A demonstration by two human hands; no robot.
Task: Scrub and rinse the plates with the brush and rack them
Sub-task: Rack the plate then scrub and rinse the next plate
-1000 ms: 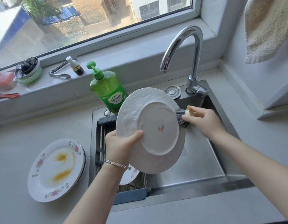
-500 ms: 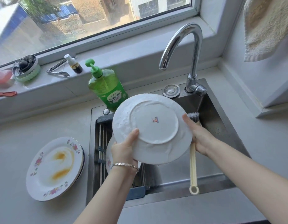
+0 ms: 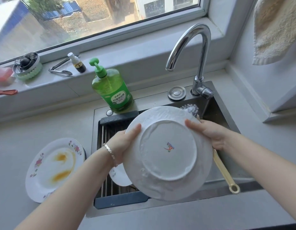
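Head view: the plate (image 3: 167,151), soapy underside up, is tilted over the sink (image 3: 217,105). The left hand (image 3: 125,145) pinches its left rim. The right hand (image 3: 208,131) pinches the right rim. The brush (image 3: 190,109) appears clamped beneath that hand, though the grip is hidden. Step in hand: probably scrubbing done, rinse pending. Next move: start water at the faucet (image 3: 193,47), rinse, then set the plate in the rack (image 3: 107,130).

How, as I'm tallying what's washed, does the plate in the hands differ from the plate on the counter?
The held plate is tilted over the sink, underside showing; the counter plate lies flat, face up. The held plate is sudsy; the counter plate has orange smears. Both are round and white.
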